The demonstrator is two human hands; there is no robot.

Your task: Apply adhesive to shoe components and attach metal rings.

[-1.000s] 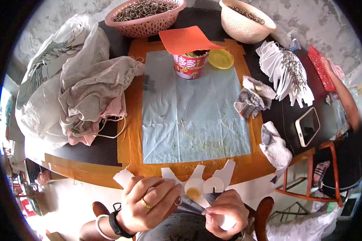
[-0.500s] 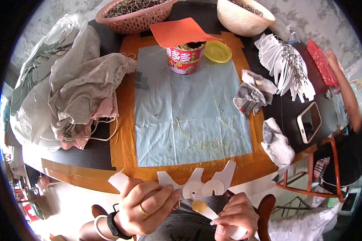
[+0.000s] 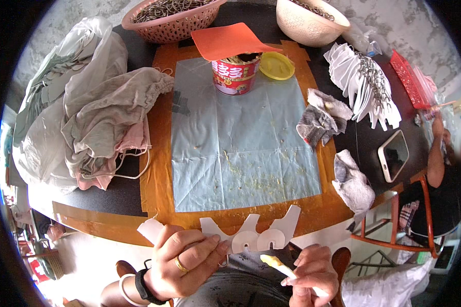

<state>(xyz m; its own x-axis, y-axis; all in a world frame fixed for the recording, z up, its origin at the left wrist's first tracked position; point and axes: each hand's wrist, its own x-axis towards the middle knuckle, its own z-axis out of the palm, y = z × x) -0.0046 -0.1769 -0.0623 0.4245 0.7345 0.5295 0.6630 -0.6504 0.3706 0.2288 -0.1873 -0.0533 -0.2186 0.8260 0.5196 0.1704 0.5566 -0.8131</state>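
Near the table's front edge my left hand [image 3: 187, 263] is closed on flat white cut-out pieces [image 3: 248, 240] with rounded notches and prongs. They fan out to both sides of my fingers. To the right, my right hand [image 3: 312, 279] pinches a thin white spatula [image 3: 284, 269]. Yellowish paste coats its tip, which sits just below the cut-outs, apart from them. Beyond the hands lies a light blue sheet [image 3: 241, 133] taped to the table and specked with yellow crumbs. On its far part stands a red tub [image 3: 233, 82], partly covered by an orange-red sheet [image 3: 228, 41].
A yellow lid [image 3: 277, 66] lies beside the tub. Baskets of metal rings [image 3: 171, 25] stand at the back. A plastic bag [image 3: 41, 148] and cloth [image 3: 112, 107] fill the left. White pieces with chains [image 3: 361, 84], gloves [image 3: 353, 184], a phone [image 3: 393, 156] and a co-worker's arm [image 3: 435, 153] are right.
My right hand has shifted slightly right and turned the spatula, so its pasted tip shows more edge-on. The left hand stays put. The co-worker's arm has moved lower.
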